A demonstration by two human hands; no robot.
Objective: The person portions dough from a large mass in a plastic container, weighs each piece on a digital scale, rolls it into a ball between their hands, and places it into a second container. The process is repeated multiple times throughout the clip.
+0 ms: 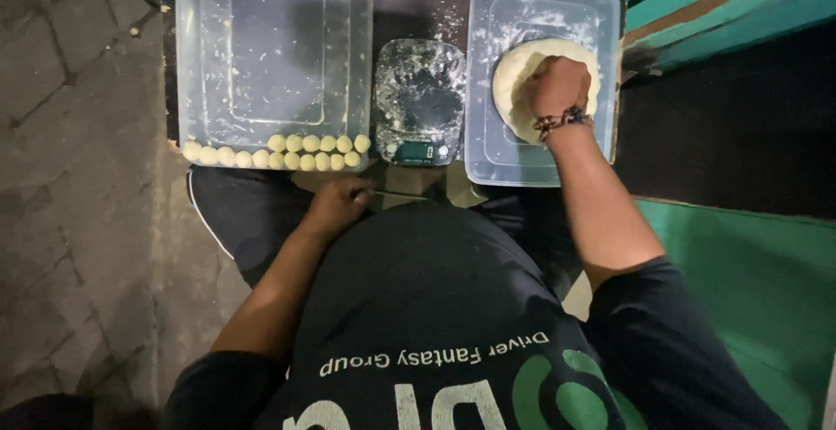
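Up at the upper right of the head view, the right hand (557, 87) is closed into a fist and pressed into a pale round lump of dough (520, 82), with a beaded bracelet (562, 120) around the wrist. The dough lies in a clear plastic tub (488, 147) whose floor is dusted with flour.

Just left of that tub, at the upper centre, stands a small digital scale (419, 99), its clear platform smeared with flour and its little display toward the person.

Further left, filling the upper left of the frame, is a larger clear plastic container (272, 47). Along its near edge sit two short rows of small dough balls (277, 152), touching one another.

All three stand on a dark tabletop (409, 3) sprinkled with flour.

Lower, near the centre, the left hand (338, 204) rests by the person's lap just below the scale, fingers curled; whether it holds anything I cannot tell.

A dark shirt fills the bottom of the frame, grey paving stones the left side, and green painted wood (766, 282) the right.
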